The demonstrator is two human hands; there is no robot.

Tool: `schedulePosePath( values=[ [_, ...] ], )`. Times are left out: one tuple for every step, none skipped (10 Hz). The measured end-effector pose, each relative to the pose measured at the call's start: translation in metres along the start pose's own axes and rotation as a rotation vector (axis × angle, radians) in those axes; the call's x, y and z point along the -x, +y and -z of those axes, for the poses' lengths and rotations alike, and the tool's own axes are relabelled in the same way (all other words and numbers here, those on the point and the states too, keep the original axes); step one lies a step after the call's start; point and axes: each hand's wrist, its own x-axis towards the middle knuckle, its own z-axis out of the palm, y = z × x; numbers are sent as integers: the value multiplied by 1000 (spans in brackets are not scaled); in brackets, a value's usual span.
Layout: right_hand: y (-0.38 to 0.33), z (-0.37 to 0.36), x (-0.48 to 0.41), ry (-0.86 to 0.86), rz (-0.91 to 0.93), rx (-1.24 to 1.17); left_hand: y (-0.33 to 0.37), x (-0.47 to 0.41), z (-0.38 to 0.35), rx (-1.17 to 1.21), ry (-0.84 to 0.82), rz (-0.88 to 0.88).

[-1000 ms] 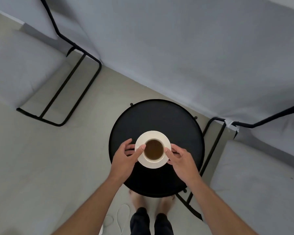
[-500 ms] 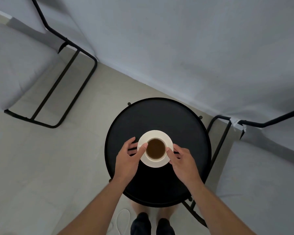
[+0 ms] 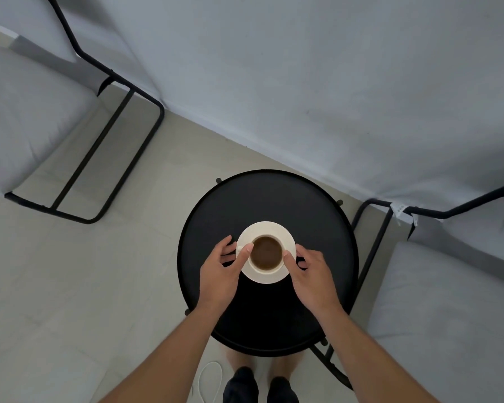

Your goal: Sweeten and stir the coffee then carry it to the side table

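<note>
Head view, looking down. A white ceramic cup of brown coffee (image 3: 266, 253) stands on a round white saucer (image 3: 285, 234), and both are over the middle of a round black side-table surface (image 3: 274, 199). Whether the saucer already rests on the surface or is held just above it cannot be told from this angle.

The left hand (image 3: 220, 279) and the right hand (image 3: 313, 279) flank the saucer. The fingers (image 3: 246, 251) of the left hand lie over the saucer's left edge, thumb tip against the cup wall, with the other digits tucked under or beside the rim. The right thumb presses the saucer's right edge beside the cup; the remaining right digits are hidden beneath. Both hands thus grasp the saucer, not the cup handle (a small white nub just beyond the left thumb).

Progress, as a judgement: the carrying step is at or near its end, since the cup is between the two sets of fingers and directly over the side table. No spoon or sweetener is visible, so sweetening and stirring cannot be confirmed here. What remains appears to be settling the saucer and letting go.

Appearance of the coffee: opaque mid-brown, filled close to the rim, level, with no spill visible on the saucer. Grey cushioned seats on black tube frames (image 3: 108, 146) stand well apart from both hands.
</note>
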Motion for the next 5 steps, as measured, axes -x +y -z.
schedulePosePath(
  values=[
    [0,2,-1,-17,-28,21,5,1,2,-27,-29,5],
    [-5,8,2,-26,-59,21,8,6,7,-36,-59,14],
    [-13,18,12,-23,-52,4,17,17,12,-38,-74,-2],
    [-30,36,32,-14,-43,25,37,40,23,-55,-76,-16],
    [-55,55,58,2,-14,48,59,66,32,-36,-71,-53]
  ],
)
